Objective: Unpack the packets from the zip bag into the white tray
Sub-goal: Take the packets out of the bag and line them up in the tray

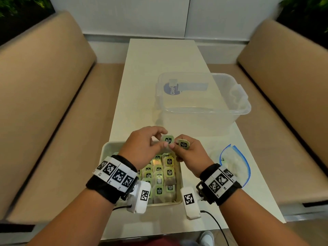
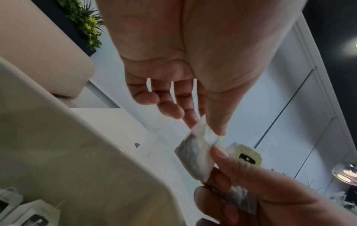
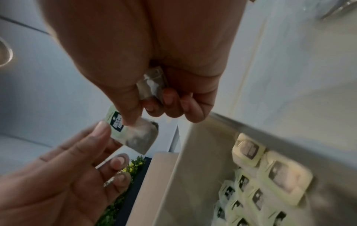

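Over the far end of the white tray [image 1: 106, 150], my left hand [image 1: 162, 139] pinches a green-labelled tea packet [image 1: 167, 139] between thumb and forefinger. In the left wrist view that packet [image 2: 195, 154] hangs from the thumb, and my right thumb touches its edge. My right hand [image 1: 175, 152] grips a second packet [image 1: 183, 144] in its curled fingers; the right wrist view shows this packet [image 3: 152, 85] tucked against the palm. Several packets [image 1: 159, 174] lie in rows in the tray. The zip bag [image 1: 236, 162], clear with a blue seal, lies flat on the table to the right.
A clear plastic tub [image 1: 204, 103] with a blue label stands on the narrow white table [image 1: 159, 59] beyond the hands. Tan benches [image 1: 44, 103] run along both sides. A black cable [image 1: 218, 225] trails from my right wrist over the table's near edge.
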Motion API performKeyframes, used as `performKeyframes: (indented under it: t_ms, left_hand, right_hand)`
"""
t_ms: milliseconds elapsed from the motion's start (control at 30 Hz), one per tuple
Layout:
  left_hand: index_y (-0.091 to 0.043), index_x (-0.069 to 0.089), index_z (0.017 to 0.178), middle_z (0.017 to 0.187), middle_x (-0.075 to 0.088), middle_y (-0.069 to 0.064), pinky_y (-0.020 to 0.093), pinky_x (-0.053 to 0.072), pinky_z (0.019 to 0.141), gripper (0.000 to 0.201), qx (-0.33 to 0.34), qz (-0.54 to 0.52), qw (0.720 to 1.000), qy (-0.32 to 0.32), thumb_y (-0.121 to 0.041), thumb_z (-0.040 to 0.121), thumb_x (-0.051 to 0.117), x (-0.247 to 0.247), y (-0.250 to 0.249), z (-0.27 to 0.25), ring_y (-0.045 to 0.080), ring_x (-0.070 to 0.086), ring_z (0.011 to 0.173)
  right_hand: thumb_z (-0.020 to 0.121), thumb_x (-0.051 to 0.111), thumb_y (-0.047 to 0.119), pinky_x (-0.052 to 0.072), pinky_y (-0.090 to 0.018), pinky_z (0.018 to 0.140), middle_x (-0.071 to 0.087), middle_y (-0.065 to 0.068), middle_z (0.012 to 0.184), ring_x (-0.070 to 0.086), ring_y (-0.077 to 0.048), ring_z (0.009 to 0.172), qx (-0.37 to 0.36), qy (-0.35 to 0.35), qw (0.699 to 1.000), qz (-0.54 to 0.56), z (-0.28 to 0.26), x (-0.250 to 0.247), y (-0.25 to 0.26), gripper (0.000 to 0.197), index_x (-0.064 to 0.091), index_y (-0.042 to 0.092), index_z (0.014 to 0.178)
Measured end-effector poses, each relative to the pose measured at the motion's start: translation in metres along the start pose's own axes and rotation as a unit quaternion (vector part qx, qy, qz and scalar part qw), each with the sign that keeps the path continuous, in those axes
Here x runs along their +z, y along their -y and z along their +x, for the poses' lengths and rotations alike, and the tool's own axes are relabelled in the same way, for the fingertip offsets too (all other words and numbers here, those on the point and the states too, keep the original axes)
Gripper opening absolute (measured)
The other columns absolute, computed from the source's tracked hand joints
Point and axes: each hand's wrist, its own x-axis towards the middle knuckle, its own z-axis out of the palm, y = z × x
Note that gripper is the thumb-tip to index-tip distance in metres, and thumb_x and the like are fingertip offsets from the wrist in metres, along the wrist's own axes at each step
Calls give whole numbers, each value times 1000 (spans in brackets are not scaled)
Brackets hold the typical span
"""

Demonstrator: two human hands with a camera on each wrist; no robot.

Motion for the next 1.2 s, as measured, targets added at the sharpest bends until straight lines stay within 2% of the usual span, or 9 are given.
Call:
performKeyframes:
  t_ms: [133, 233, 333, 467, 667, 800, 933, 1067, 1200]
  left_hand:
    - [-30, 71, 93, 78, 67, -14, 23, 51, 69, 7, -6, 38, 999, 24, -27, 87, 69, 2, 1, 3, 2, 60, 70]
    - [-30, 69, 87, 78, 68, -12, 27, 55, 73, 6, -33, 110, 990, 83, -24, 85, 67, 5, 6, 4, 5, 64, 75]
    - [-32, 65, 84, 80, 66, -16, 19, 45, 67, 5, -24, 224, 945, 236, -28, 85, 67, 15, 9, -1, 2, 61, 74]
    - [-24, 71, 100, 94, 71, -8, 22, 43, 74, 16, 4, 291, 864, 411, -33, 87, 68, 35, 8, -2, 11, 61, 82]
    - [-17, 69, 102, 87, 64, -2, 30, 48, 75, 18, 24, 380, 808, 450, -28, 89, 64, 67, 5, 12, 19, 58, 82]
    - [-20, 68, 102, 87, 59, -6, 28, 43, 72, 15, 9, 394, 810, 434, -27, 90, 63, 75, 1, 26, 18, 57, 82]
    - [-21, 71, 97, 90, 68, -7, 31, 52, 80, 20, 18, 399, 812, 425, -37, 85, 69, 74, 7, 31, 19, 65, 88]
    - [-24, 65, 95, 86, 69, -9, 35, 55, 77, 40, 24, 339, 852, 399, -55, 71, 75, 54, 5, 37, 14, 65, 79]
    - [-25, 61, 98, 83, 63, -11, 31, 50, 70, 42, 35, 260, 919, 295, -60, 77, 68, 33, -10, 41, 11, 61, 78]
  right_hand:
    - [95, 63, 15, 44, -23, 53, 61, 8, 62, 53, -8, 55, 23, 5, 1000, -18, -4, -3, 0, 14, 66, 14, 81]
    - [93, 56, 11, 30, -26, 53, 46, 6, 57, 36, -12, 49, 76, -41, 994, 69, -6, -10, -4, 4, 59, 9, 91]
    - [74, 44, 13, 22, -33, 58, 42, -2, 63, 26, -17, 55, 125, -56, 980, 143, -12, -19, -5, 16, 43, 13, 90]
    - [79, 42, 9, 29, -32, 57, 52, -5, 65, 33, -18, 57, 125, -38, 981, 146, -18, -23, -9, 8, 43, 12, 86]
    - [93, 61, 5, 49, -31, 59, 69, -15, 83, 58, -22, 63, 84, -38, 995, 36, -22, -23, -20, 9, 64, -3, 96]
    - [91, 66, 4, 53, -30, 66, 71, -5, 71, 62, -16, 61, 72, -37, 997, -4, -25, -26, -24, 11, 70, -4, 99]
    - [89, 69, 6, 53, -32, 69, 70, -10, 70, 61, -19, 62, 79, -41, 996, -19, -28, -28, -27, 10, 72, -1, 95]
    - [90, 70, 11, 53, -33, 67, 69, -12, 69, 61, -20, 61, 81, -47, 995, -42, -29, -31, -30, 7, 73, 5, 92]
    - [88, 73, 14, 52, -34, 62, 68, -11, 66, 58, -19, 57, 75, -38, 995, -44, -28, -31, -27, 10, 71, 4, 90]
